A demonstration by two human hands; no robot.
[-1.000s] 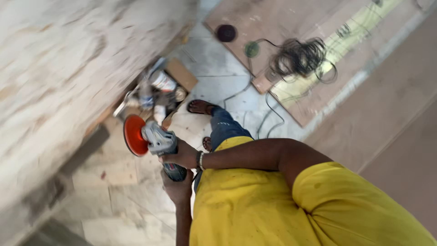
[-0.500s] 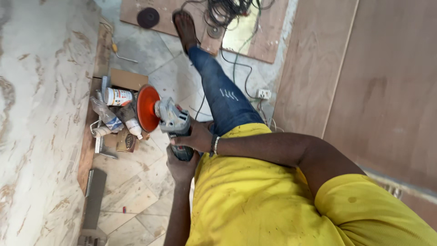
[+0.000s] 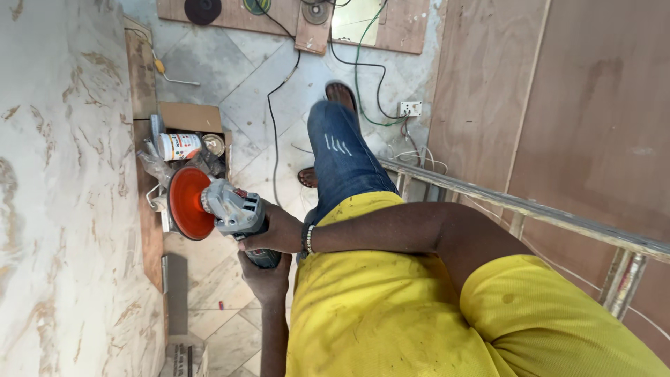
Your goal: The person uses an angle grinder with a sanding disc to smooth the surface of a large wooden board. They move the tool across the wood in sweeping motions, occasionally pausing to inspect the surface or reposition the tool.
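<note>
Grinder (image 3: 234, 209) swung upright, both hands' grip behind orange disc (image 3: 187, 203)

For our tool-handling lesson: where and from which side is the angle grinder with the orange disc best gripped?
Grip the angle grinder by its grey body and rear handle, coming from behind, away from the orange disc facing the marble wall. Both hands already hold it there.

I note a marbled wall panel (image 3: 56, 209) at left. Below it, an open cardboard box (image 3: 188, 117) holds a white can (image 3: 179, 146). Black and green cables (image 3: 356, 70) cross the tiled floor (image 3: 244, 91) toward a white socket (image 3: 410, 108). Plywood sheets (image 3: 558, 105) stand right.
</note>
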